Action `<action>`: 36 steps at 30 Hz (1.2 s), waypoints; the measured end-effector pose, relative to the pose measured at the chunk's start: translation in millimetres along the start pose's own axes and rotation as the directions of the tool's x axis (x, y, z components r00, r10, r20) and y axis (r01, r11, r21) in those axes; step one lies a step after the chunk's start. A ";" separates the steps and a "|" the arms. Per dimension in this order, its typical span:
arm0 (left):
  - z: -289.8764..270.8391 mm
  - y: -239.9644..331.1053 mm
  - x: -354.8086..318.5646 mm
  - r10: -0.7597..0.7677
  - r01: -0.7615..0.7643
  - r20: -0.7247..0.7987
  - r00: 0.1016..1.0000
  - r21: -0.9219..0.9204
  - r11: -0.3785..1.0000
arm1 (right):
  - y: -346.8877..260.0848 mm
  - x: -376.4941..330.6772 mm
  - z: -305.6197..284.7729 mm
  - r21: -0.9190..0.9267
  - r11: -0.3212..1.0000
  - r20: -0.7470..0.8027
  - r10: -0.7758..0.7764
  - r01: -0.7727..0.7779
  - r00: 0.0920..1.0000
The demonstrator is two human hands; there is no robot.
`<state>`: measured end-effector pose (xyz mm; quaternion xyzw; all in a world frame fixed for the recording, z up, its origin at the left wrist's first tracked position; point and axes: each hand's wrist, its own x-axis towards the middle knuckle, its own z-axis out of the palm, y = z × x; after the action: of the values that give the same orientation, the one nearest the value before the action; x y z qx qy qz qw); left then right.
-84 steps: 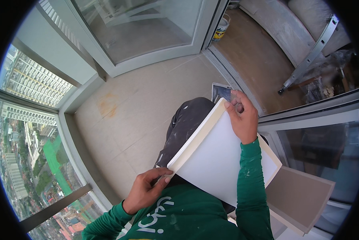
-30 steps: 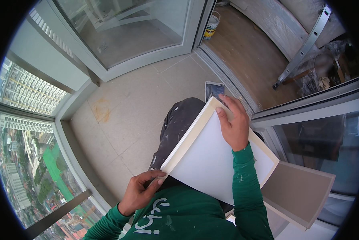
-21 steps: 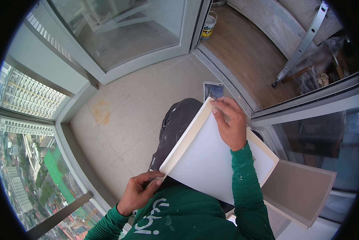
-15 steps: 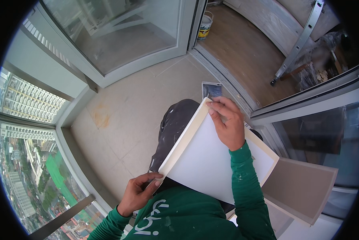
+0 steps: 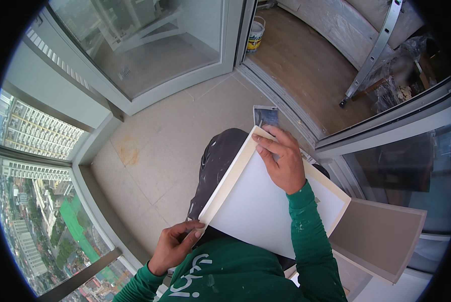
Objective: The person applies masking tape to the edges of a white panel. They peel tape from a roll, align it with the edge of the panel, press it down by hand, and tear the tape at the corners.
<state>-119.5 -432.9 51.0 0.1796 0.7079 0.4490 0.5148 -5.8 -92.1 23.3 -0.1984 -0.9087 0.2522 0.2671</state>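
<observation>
Across my lap rests a white rectangular panel (image 5: 248, 201) with a raised cream rim, like a shallow tray or framed board. My left hand (image 5: 173, 245) pinches the rim's near-left corner between thumb and fingers. At the far corner, my right hand (image 5: 284, 160) curls over the cream strip (image 5: 234, 171), its thumb on the inner side; some of its fingertips are hidden behind the rim. Just beyond that corner, a dark flat packet or sheet (image 5: 266, 115) lies on the tiled floor.
A beige-grey panel (image 5: 379, 236) with a pale edge stands at my right. Sliding-door tracks (image 5: 281, 100) border a wooden-floored room holding a paint bucket (image 5: 255, 35), a metal ladder (image 5: 371, 55) and plastic-wrapped items. Windows (image 5: 44, 201) rise on the left; a glass door (image 5: 150, 50) is ahead.
My right hand's fingers have shifted slightly left along the far corner of the rim. My left hand keeps its pinch, and the panel stays nearly in place.
</observation>
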 end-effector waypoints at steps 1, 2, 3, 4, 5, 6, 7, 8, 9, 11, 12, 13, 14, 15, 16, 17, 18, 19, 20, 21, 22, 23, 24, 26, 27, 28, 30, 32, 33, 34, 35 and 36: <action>-0.2 3.0 -1.6 -0.007 0.007 0.001 1.000 0.006 1.000 | -0.6 0.3 -0.8 0.006 1.000 0.004 0.001 -0.001 1.000; -0.4 5.4 -2.9 -0.015 0.015 0.002 1.000 0.013 1.000 | -1.2 0.6 -1.6 0.011 1.000 0.007 0.003 -0.003 1.000; -0.7 6.2 -3.8 0.002 -0.002 0.003 1.000 0.010 1.000 | -1.9 1.3 -2.1 0.030 0.999 -0.004 0.029 -0.029 1.000; -1.3 6.5 -4.8 0.018 -0.018 0.003 1.000 0.006 1.000 | -2.8 2.6 -2.1 0.050 0.997 -0.014 0.054 -0.054 0.998; -1.9 7.1 -5.7 0.036 -0.036 0.002 0.999 0.003 0.999 | -3.4 4.0 -1.5 0.070 0.995 -0.025 0.080 -0.078 0.997; -2.5 7.9 -6.4 0.035 -0.035 0.001 0.999 0.006 0.999 | -3.7 6.2 -0.4 0.082 0.990 -0.042 0.116 -0.112 0.992; -3.1 9.0 -7.2 0.034 -0.034 0.000 0.999 0.009 0.999 | -3.8 9.3 1.2 0.096 0.985 -0.058 0.152 -0.146 0.987; -3.2 10.6 -7.8 0.034 -0.034 0.001 0.999 0.011 0.999 | -3.4 12.4 1.5 0.108 0.978 -0.075 0.188 -0.179 0.979; -2.3 13.9 -8.7 0.017 -0.017 -0.013 1.000 -0.003 1.000 | -1.4 15.5 2.9 0.099 0.972 -0.063 0.220 -0.213 0.974; -0.2 21.3 -10.7 -0.017 0.015 -0.042 0.999 -0.031 0.999 | 2.2 23.4 6.5 0.082 0.958 -0.039 0.280 -0.276 0.959; -0.6 22.5 -11.6 -0.004 0.003 -0.043 0.999 -0.019 1.000 | 1.6 27.3 5.5 0.084 0.945 0.004 0.318 -0.317 0.948; -1.1 23.4 -12.5 0.008 -0.009 -0.044 0.999 -0.006 1.000 | -0.1 31.2 3.2 0.084 0.930 0.047 0.355 -0.358 0.934; -1.9 23.6 -12.6 0.021 -0.021 -0.042 0.999 0.004 1.000 | -1.3 34.6 1.6 0.078 0.914 0.089 0.392 -0.398 0.916; -2.8 23.6 -12.7 0.034 -0.035 -0.032 0.999 -0.011 0.999 | 1.5 35.8 2.1 0.092 0.913 0.097 0.389 -0.397 0.916; -4.0 23.4 -12.7 0.047 -0.048 -0.022 0.999 -0.025 0.999 | 6.6 35.9 3.0 0.106 0.912 0.105 0.387 -0.397 0.916; -4.9 23.7 -14.3 0.059 -0.060 -0.017 0.998 -0.038 0.997 | 7.8 37.8 2.9 0.125 0.910 0.114 0.382 -0.395 0.917; -6.7 24.1 -15.7 0.103 -0.103 0.000 0.995 -0.031 0.994 | 8.5 40.2 2.1 0.130 0.899 0.147 0.399 -0.418 0.905; -9.0 25.0 -16.8 0.146 -0.146 0.018 0.989 -0.025 0.989 | 8.4 43.2 0.5 0.133 0.887 0.181 0.416 -0.441 0.891; -10.5 27.6 -17.7 0.189 -0.189 0.036 0.981 -0.018 0.982 | 7.9 45.6 -0.9 0.136 0.875 0.213 0.432 -0.465 0.876; -10.5 32.9 -19.6 0.185 -0.183 0.025 0.983 -0.049 0.982 | 8.2 46.7 -1.2 0.136 0.872 0.218 0.436 -0.470 0.873; -9.7 41.7 -22.4 0.180 -0.178 0.013 0.984 -0.080 0.981 | 8.6 47.4 -1.2 0.136 0.869 0.223 0.440 -0.475 0.870; -9.8 48.8 -24.8 0.176 -0.175 0.001 0.984 -0.109 0.979 | 8.6 47.9 -1.4 0.137 0.867 0.227 0.443 -0.479 0.867; -10.6 52.4 -26.4 0.187 -0.186 -0.005 0.982 -0.123 0.975 | 8.7 47.5 -1.6 0.141 0.869 0.219 0.439 -0.473 0.871; -12.0 57.9 -29.5 0.208 -0.209 -0.018 0.978 -0.149 0.967 | 9.1 45.8 -1.3 0.149 0.874 0.205 0.430 -0.463 0.879; -12.4 61.5 -30.8 0.230 -0.229 -0.011 0.973 -0.129 0.965 | 9.3 45.4 -1.3 0.155 0.869 0.207 0.437 -0.470 0.875; -12.8 65.3 -31.8 0.251 -0.250 -0.004 0.968 -0.110 0.962 | 9.6 45.4 -1.4 0.159 0.864 0.210 0.444 -0.478 0.871; -13.0 71.6 -32.4 0.296 -0.294 0.014 0.955 -0.073 0.953 | 11.9 43.9 -0.3 0.176 0.863 0.197 0.441 -0.474 0.876; -12.6 77.6 -33.7 0.343 -0.342 0.032 0.939 -0.039 0.939 | 13.7 42.5 2.5 0.199 0.874 0.168 0.416 -0.444 0.894; -12.2 83.0 -35.4 0.347 -0.347 0.025 0.937 -0.020 0.938 | 14.0 42.2 2.1 0.202 0.872 0.169 0.417 -0.445 0.893; -11.9 89.6 -37.6 0.352 -0.352 0.018 0.936 0.000 0.936 | 14.3 41.8 1.4 0.205 0.871 0.169 0.418 -0.447 0.893; -11.8 94.9 -39.3 0.356 -0.356 0.011 0.934 0.019 0.934 | 13.8 41.8 1.2 0.209 0.870 0.170 0.418 -0.447 0.892; -10.7 99.2 -40.6 0.366 -0.366 0.007 0.931 0.025 0.930 | 12.9 41.7 0.5 0.202 0.870 0.173 0.420 -0.450 0.891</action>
<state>-133.2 -414.0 156.2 0.3154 0.6673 0.5276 0.4206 -35.8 -61.4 31.7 -0.3488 -0.8187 0.4240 0.1682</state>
